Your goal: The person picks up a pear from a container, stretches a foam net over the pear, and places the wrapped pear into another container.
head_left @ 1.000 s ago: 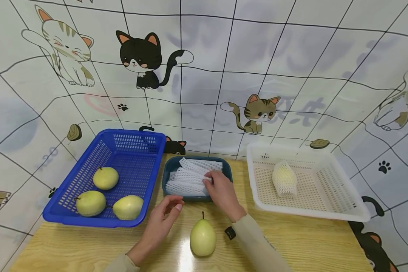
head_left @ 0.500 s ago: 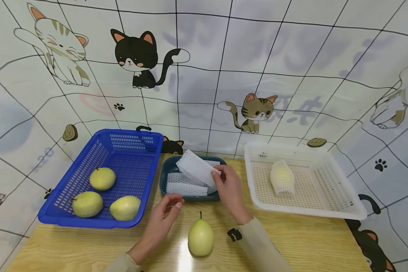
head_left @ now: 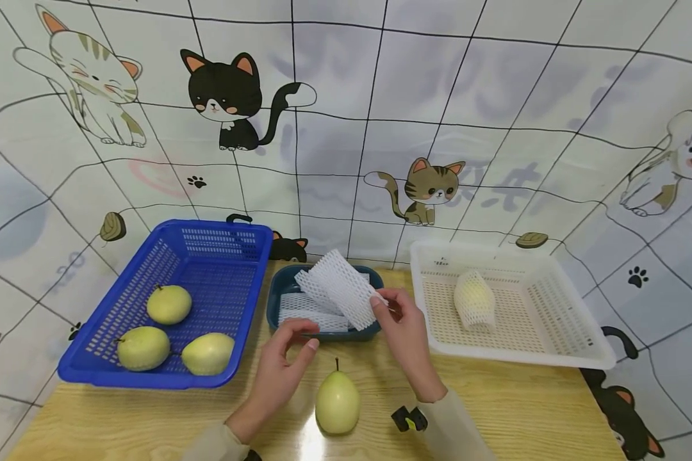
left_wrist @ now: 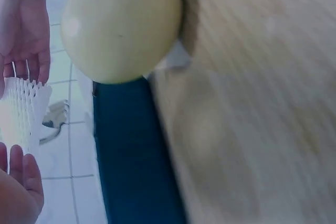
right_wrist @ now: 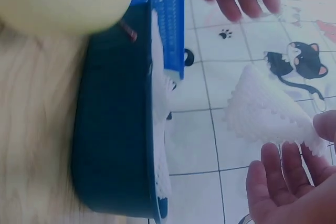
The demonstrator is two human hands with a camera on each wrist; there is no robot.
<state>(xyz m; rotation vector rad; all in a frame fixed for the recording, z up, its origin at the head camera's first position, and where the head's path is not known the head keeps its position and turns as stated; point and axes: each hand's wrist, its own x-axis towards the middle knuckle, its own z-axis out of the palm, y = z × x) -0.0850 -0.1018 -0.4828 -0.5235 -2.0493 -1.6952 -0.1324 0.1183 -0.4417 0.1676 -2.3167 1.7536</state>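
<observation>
My right hand pinches the lower right edge of a white foam net sleeve, holding it up over a dark teal tray. More foam sleeves lie inside that tray. In the right wrist view, the thumb and fingers of the right hand meet at one end of the sleeve. My left hand hovers at the tray's front left with loosely bent fingers and nothing in them. A yellow-green pear stands upright, stem up, on the table between my forearms.
On the left, a blue basket contains 3 bare pears. A white basket on the right holds one pear in a net sleeve. Behind the wooden table rises a wall covering with cartoon cats.
The right hand has taken a foam sleeve from the pile, lifted it and drawn it back rightward. The left hand has shifted slightly right and up, its thumb and fingers spread wider.
</observation>
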